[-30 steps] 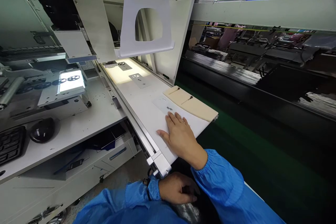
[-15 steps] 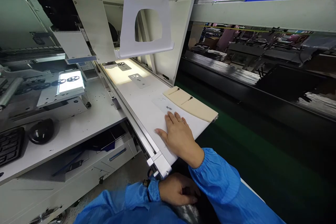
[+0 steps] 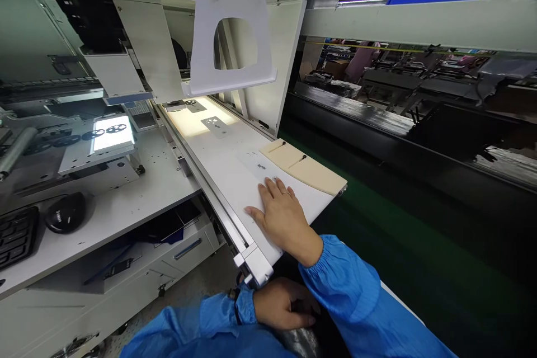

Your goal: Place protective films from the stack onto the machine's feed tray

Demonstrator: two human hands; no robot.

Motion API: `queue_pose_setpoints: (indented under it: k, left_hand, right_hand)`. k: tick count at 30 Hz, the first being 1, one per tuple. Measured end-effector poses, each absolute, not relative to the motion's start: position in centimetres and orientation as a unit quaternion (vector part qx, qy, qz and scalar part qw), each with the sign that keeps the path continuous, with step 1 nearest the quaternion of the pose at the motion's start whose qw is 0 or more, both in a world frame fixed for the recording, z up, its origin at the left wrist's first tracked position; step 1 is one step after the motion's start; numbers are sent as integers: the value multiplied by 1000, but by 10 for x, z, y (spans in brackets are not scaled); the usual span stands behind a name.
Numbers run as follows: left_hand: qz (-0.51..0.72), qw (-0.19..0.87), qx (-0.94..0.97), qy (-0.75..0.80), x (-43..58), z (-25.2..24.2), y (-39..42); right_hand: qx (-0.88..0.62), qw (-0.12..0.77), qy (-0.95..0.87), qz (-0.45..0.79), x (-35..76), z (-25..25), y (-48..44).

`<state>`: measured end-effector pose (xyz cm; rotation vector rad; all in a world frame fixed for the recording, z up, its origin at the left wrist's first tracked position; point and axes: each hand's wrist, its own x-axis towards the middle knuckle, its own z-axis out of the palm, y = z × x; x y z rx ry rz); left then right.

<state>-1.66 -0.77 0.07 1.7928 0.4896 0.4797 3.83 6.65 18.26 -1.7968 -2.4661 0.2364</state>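
My right hand [image 3: 282, 211] lies flat, palm down, on a white belt [image 3: 226, 176], its fingers stretched and a ring on one of them. At the fingertips is a clear thin sheet [image 3: 254, 161] with small dark marks, lying on the belt. Whether the fingers press on its near edge, I cannot tell. Farther up the belt lies a grey sheet with cut-outs [image 3: 215, 127], and beyond it another grey sheet [image 3: 194, 105] with round dark shapes on the lit part. My left hand [image 3: 284, 303] rests at my lap, fingers curled, with no object visible in it.
A cream guide plate [image 3: 305, 166] with two dark screws borders the belt's right side. Along the left runs a metal rail [image 3: 218, 201]. A white bracket [image 3: 233, 79] hangs above. On the desk are a mouse [image 3: 66, 212], a keyboard [image 3: 17, 234] and a lit screen [image 3: 111, 133].
The clear sheet has shifted a little up the belt, away from me, so more of its marks show past my fingers. My right hand has barely moved; my left hand stays put.
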Motion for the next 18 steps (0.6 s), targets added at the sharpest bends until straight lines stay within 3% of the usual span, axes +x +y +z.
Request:
queue_pose_setpoints:
  k: [18]
  left_hand:
    - [207, 573, 765, 211, -17, 4, -8]
  right_hand:
    - [-589, 34, -805, 66, 34, 184, 74]
